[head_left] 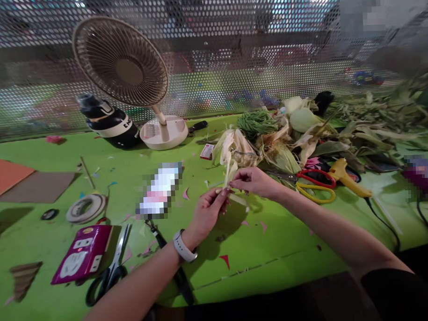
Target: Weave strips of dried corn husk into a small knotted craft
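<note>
My left hand [209, 212] and my right hand [256, 181] meet above the green table [273, 242], both pinching a pale corn husk strip [230, 171] that rises between the fingertips. A white watch sits on my left wrist. Just behind the hands lies a pile of corn husks [269, 144] with a bundle of green fibres [256, 122] on top.
A beige desk fan [126, 70] and a black-and-white bottle [109, 122] stand at the back. Tape roll [86, 208], magenta power strip [83, 253] and black scissors [110, 272] lie left. Red-and-yellow scissors [315, 185] and a yellow glue gun [348, 177] lie right. A perforated metal screen backs the table.
</note>
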The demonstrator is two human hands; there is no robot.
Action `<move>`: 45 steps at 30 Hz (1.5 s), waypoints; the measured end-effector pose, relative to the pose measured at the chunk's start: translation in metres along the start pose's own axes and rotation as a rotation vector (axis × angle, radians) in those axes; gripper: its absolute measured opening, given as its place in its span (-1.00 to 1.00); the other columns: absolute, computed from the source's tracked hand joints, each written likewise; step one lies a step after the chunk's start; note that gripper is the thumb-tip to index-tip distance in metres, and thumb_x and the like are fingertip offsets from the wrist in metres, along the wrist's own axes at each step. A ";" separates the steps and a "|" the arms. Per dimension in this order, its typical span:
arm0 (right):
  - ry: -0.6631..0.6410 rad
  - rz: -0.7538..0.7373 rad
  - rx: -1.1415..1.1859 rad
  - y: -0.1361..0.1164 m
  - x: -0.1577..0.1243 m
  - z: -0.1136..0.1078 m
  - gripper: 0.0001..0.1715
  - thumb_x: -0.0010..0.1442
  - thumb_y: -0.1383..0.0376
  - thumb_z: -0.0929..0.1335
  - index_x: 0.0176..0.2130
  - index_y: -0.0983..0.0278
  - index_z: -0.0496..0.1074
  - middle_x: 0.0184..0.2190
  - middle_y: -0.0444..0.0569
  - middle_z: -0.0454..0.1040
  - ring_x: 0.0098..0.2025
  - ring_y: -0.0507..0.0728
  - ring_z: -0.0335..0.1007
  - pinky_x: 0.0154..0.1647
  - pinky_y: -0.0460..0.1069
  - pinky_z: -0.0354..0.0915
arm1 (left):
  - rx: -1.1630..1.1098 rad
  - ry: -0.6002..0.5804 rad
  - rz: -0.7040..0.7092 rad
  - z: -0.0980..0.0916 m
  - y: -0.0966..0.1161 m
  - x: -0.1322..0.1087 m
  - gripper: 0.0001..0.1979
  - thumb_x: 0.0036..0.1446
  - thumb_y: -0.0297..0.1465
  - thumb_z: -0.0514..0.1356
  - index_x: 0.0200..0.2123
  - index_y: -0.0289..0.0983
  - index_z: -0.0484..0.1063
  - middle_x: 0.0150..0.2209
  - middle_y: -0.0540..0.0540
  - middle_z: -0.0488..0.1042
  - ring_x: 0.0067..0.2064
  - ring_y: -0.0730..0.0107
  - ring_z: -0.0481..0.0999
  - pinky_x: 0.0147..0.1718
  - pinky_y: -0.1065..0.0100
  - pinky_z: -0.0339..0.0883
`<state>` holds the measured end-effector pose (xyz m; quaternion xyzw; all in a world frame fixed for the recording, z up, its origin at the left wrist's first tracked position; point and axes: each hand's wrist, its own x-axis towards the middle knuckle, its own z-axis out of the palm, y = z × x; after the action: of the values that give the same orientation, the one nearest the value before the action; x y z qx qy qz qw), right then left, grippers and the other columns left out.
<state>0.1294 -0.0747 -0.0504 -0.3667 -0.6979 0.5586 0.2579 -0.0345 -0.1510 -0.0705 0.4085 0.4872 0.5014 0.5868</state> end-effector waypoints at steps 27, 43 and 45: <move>0.305 -0.177 -0.126 0.004 -0.007 0.013 -0.61 0.13 0.01 0.34 -0.32 0.30 0.45 -0.62 -0.18 0.27 -0.63 -0.06 -0.02 -0.62 -0.12 -0.06 | -0.125 -0.049 -0.024 0.003 -0.001 -0.006 -0.73 0.01 -0.22 0.29 -0.31 -0.30 0.48 -0.62 0.08 0.37 -0.66 0.66 0.20 -0.70 0.56 0.05; 0.344 -0.212 -0.120 0.000 -0.010 0.016 -0.68 0.16 0.11 0.35 -0.37 0.34 0.42 -0.70 -0.27 0.06 -0.65 -0.10 -0.15 -0.64 -0.13 -0.17 | -0.181 -0.014 -0.003 0.001 -0.009 -0.004 -0.77 0.00 -0.25 0.30 -0.33 -0.28 0.48 -0.62 0.09 0.36 -0.64 0.66 0.18 -0.68 0.56 -0.02; 0.358 -0.211 -0.136 0.001 -0.009 0.017 -0.70 0.16 0.12 0.35 -0.39 0.34 0.42 -0.71 -0.28 0.03 -0.65 -0.10 -0.17 -0.64 -0.13 -0.18 | -0.200 -0.022 -0.033 0.001 -0.009 -0.004 -0.75 -0.03 -0.26 0.32 -0.30 -0.27 0.49 -0.60 0.08 0.38 -0.62 0.64 0.22 -0.67 0.56 0.00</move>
<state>0.1223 -0.0920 -0.0546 -0.4015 -0.7115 0.4061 0.4094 -0.0323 -0.1566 -0.0780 0.3452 0.4348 0.5335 0.6381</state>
